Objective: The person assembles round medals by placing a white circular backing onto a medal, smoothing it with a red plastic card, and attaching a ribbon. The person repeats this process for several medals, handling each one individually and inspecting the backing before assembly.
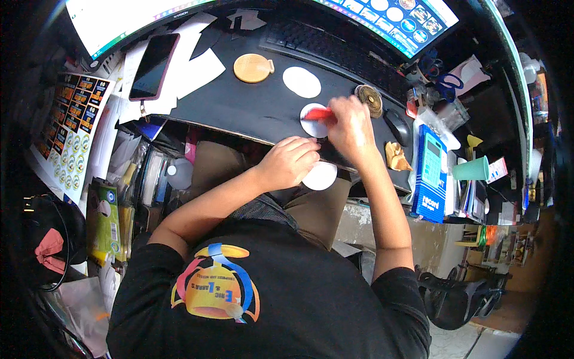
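My right hand (pixel 354 128) grips a flat red tool (pixel 318 113), its kind not clear, pressed against a white disc (pixel 312 128) on the black desk. Just left of it, my left hand (pixel 290 160) rests at the desk's front edge with its fingers bent together, the fingertips close to that disc. A second white disc (pixel 320 176) shows under the left hand, beyond the desk edge above my lap; the fingers seem to hold its rim. Farther back lie another white disc (pixel 301 82) and a gold-coloured round medal (pixel 252 68) with a small loop.
Behind the discs are a black keyboard (pixel 323 51) and two screens. A coiled brown-gold roll (pixel 369 100), a mouse (pixel 397 127) and a crumpled tan piece (pixel 397 156) sit on the right. A phone (pixel 154 67) lies on papers at the left. A calculator (pixel 431 157) rests on a blue book.
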